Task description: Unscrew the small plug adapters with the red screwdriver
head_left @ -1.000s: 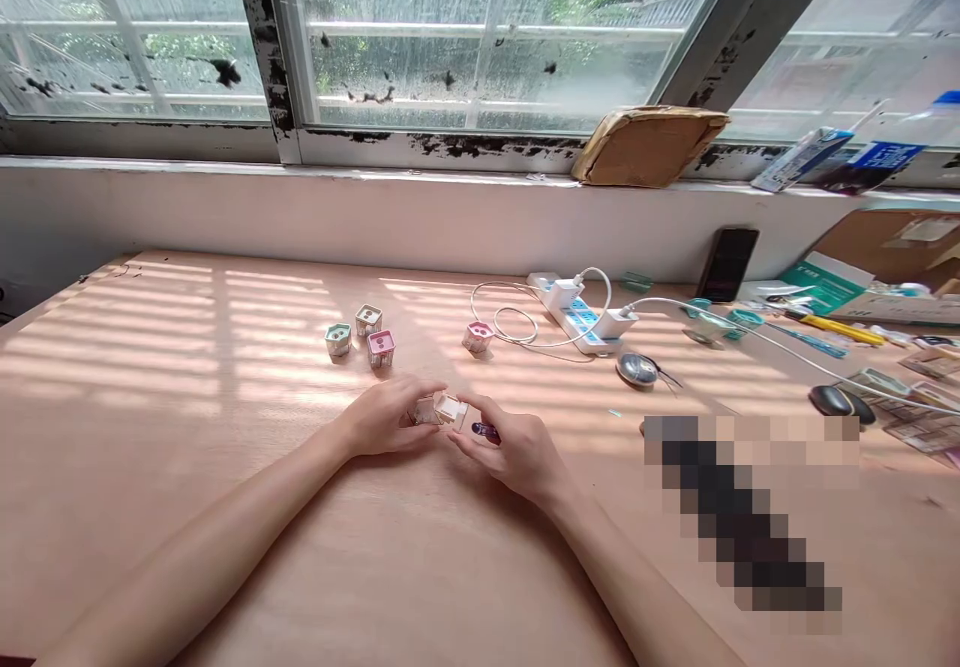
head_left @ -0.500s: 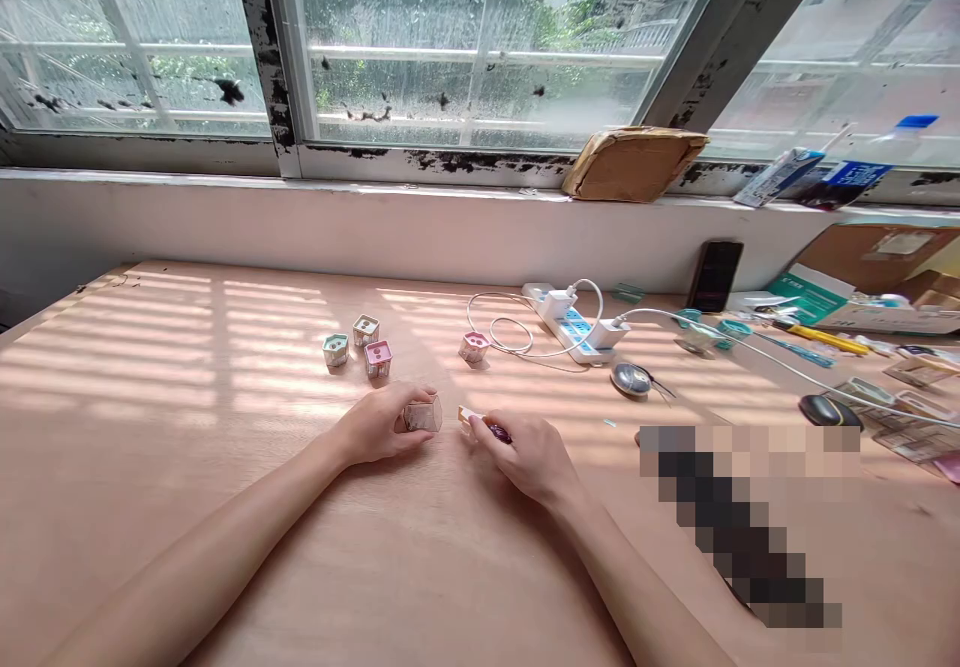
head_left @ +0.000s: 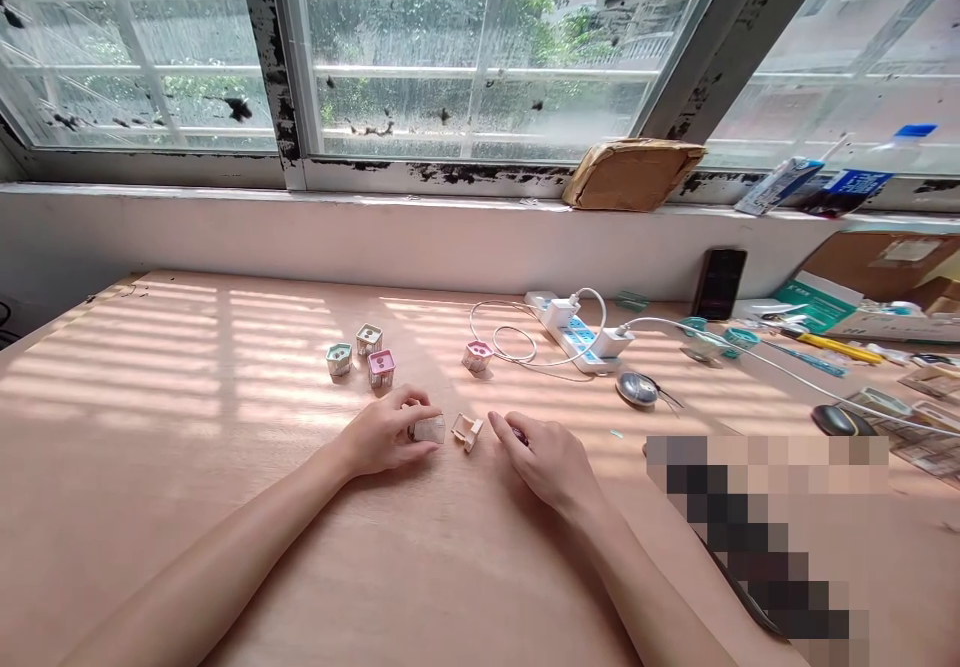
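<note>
Bare arms on both sides: our left forearm [head_left: 225, 537] and right forearm [head_left: 645, 587] looked slim and smooth, and our left hand [head_left: 386, 434] and right hand [head_left: 547, 462] were ungloved, slender-fingered.

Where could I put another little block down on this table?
The biggest bare wood on the table is left of the left hand and the three blocks. A smaller patch lies between the right hand and the power strip. The right end is crowded, around the mouse and papers.
</note>
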A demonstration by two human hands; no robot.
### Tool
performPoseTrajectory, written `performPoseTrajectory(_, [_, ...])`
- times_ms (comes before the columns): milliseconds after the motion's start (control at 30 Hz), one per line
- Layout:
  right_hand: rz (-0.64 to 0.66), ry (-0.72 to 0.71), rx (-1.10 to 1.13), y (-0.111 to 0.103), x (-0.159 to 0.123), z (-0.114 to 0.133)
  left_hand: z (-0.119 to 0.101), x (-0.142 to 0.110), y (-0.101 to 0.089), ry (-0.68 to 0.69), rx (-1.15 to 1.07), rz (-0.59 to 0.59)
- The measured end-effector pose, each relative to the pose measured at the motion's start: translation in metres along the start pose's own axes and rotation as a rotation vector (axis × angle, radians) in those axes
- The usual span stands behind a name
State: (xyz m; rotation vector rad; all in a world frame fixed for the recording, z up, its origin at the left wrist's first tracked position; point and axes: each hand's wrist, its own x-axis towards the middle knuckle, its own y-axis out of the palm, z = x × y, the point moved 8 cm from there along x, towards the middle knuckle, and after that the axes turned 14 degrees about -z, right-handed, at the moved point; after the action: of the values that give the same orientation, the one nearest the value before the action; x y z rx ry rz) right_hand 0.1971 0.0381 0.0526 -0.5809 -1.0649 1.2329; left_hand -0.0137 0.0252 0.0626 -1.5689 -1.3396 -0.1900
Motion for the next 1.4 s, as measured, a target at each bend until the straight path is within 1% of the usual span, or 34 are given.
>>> performPoseTrajectory(100, [-0.036, -0.03, 0.051, -0.001, -0.002, 0.002, 0.004, 0.001, -0.001, -0.055, -0.013, -0.013])
performPoseTrajectory(200, [-0.037, -0.148, 0.107, 0.001, -0.006, 0.011, 0.007, 0.002, -0.004, -0.086, -0.051, -0.047])
performPoseTrajectory(300, [0.012, -0.261, 0.167, 0.006, -0.011, 0.022, 0.006, 0.002, -0.005, -0.04, -0.06, -0.071])
performPoseTrajectory(367, [0.037, -0.283, 0.183, 0.008, -0.012, 0.025, 0.004, 0.001, -0.006, 0.011, -0.04, -0.09])
performPoseTrajectory(500, [0.023, -0.259, 0.164, 0.007, -0.009, 0.021, 0.003, 0.0, -0.006, 0.104, 0.017, -0.119])
performPoseTrajectory(600, [0.002, -0.271, 0.139, 0.007, -0.009, 0.019, 0.005, -0.001, -0.005, 0.115, 0.033, -0.12])
performPoseTrajectory(700, [0.008, -0.29, 0.126, 0.008, -0.009, 0.021, 0.006, -0.001, -0.007, 0.09, 0.023, -0.122])
performPoseTrajectory(800, [0.008, -0.272, 0.106, 0.007, -0.009, 0.02, 0.006, 0.001, -0.009, 0.057, -0.015, -0.13])
performPoseTrajectory(867, [0.006, -0.247, 0.087, 0.006, -0.008, 0.017, 0.008, 0.002, -0.01, 0.0, -0.047, -0.14])
performPoseTrajectory(1000, [-0.006, -0.218, 0.061, 0.006, -0.006, 0.012, 0.018, 0.001, -0.011, -0.155, -0.093, -0.169])
performPoseTrajectory(1067, [-0.015, -0.203, 0.062, 0.005, -0.005, 0.011, 0.02, 0.0, -0.009, -0.192, -0.111, -0.156])
performPoseTrajectory(1167, [-0.031, -0.169, 0.048, 0.004, -0.004, 0.009, 0.02, 0.0, -0.008, -0.19, -0.114, -0.142])
performPoseTrajectory(1300, [-0.077, -0.117, -0.031, 0.002, -0.002, 0.004, 0.014, 0.003, -0.01, -0.132, -0.053, -0.152])
performPoseTrajectory(1400, [-0.09, -0.114, -0.066, 0.002, -0.002, 0.002, 0.011, 0.004, -0.013, -0.129, -0.009, -0.164])
